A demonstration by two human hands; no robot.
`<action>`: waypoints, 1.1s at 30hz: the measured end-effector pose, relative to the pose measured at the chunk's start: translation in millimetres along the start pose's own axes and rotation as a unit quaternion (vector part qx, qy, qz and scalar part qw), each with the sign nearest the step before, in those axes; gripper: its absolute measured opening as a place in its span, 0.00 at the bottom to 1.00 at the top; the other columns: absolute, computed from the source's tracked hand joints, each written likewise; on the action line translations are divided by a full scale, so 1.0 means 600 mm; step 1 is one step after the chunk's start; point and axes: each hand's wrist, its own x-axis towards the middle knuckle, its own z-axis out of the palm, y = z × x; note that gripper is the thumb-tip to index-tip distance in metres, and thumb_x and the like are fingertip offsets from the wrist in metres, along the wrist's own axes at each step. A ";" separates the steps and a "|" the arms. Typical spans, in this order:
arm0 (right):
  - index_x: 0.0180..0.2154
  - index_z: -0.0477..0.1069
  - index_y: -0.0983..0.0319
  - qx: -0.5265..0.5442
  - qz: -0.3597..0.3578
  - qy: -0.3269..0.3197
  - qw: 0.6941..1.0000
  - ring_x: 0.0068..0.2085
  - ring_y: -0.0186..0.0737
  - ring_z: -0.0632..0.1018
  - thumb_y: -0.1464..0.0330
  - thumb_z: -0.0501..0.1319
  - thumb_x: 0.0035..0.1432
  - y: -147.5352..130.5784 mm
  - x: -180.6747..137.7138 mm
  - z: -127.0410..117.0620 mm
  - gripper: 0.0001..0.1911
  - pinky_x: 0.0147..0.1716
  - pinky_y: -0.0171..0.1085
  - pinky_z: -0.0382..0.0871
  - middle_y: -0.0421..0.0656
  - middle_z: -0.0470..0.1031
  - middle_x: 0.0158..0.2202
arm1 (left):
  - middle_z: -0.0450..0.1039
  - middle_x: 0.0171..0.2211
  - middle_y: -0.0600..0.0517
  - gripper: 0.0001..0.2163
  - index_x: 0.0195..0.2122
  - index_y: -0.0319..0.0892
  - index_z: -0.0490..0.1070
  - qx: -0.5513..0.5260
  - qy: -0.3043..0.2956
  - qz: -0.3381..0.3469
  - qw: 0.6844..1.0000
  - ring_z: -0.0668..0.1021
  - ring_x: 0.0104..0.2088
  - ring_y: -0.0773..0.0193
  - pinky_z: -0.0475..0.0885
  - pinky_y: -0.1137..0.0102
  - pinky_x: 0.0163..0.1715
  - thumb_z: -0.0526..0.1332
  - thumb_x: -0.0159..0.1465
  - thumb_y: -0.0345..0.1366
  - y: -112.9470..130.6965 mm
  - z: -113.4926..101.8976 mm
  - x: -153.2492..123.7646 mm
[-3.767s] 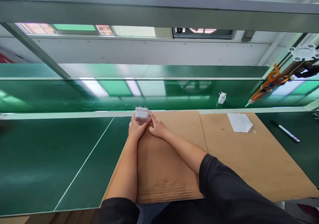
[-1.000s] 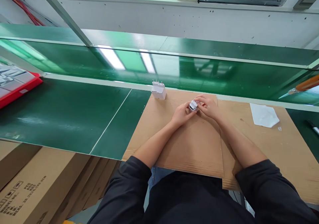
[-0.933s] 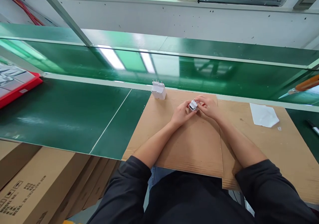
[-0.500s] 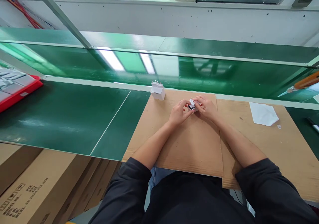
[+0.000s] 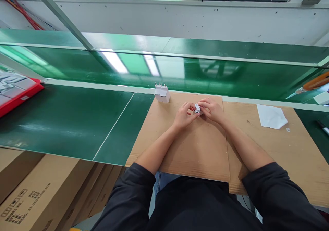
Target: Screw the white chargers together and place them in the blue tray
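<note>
White piece (image 5: pixel 197 107), one: centre of the frame, between the hands, over the cardboard (image 5: pixel 195 155); whether it touches the board cannot be told.

Left hand (image 5: pixel 183 116): fingertips closed on the left side of the piece, thumb low, remaining fingers curled. Right hand (image 5: pixel 212 111): fingertips closed on the right side and top, covering much of it.

Step in hand, as judged: close fingertip work on the piece, both hands together. The next move would seem to call for one hand holding steady and light pressure from the other (the piece is small and mostly hidden by fingers).

Block (image 5: pixel 162 94), one, white: above and left of the hands, at the board's far edge, pins upward, untouched. No mark legible on it.

Paper (image 5: pixel 271 116), one: right of frame, no writing made out.

Carton (image 5: pixel 38 186): lower left, dark print, including a row of boxed symbols and lines of lettering; too small and slanted to read surely.

Red tray (image 5: pixel 32 93): left edge, pale label (image 5: pixel 25 97) on its side, text illegible.
</note>
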 end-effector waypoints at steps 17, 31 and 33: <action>0.46 0.76 0.56 -0.023 0.000 -0.067 0.997 0.48 0.46 0.75 0.63 0.50 0.65 0.011 0.004 -0.011 0.17 0.47 0.46 0.70 0.46 0.77 0.48 | 0.75 0.39 0.52 0.15 0.37 0.44 0.67 -0.027 0.007 -0.048 0.998 0.78 0.38 0.64 0.77 0.71 0.32 0.69 0.54 0.42 -0.006 0.002 0.001; 0.45 0.75 0.57 0.052 0.063 -0.026 0.996 0.49 0.44 0.74 0.62 0.50 0.65 0.002 -0.002 0.008 0.16 0.44 0.41 0.71 0.46 0.75 0.47 | 0.75 0.38 0.51 0.13 0.37 0.44 0.70 -0.029 -0.002 -0.040 0.999 0.78 0.38 0.63 0.76 0.69 0.34 0.68 0.55 0.43 -0.010 -0.003 0.000; 0.46 0.74 0.58 0.130 0.100 -0.030 0.986 0.47 0.43 0.75 0.60 0.51 0.65 0.005 -0.002 0.011 0.17 0.41 0.40 0.72 0.45 0.76 0.46 | 0.75 0.38 0.51 0.13 0.37 0.44 0.70 -0.029 -0.003 -0.040 0.999 0.78 0.38 0.63 0.76 0.69 0.35 0.68 0.55 0.43 -0.011 -0.004 0.001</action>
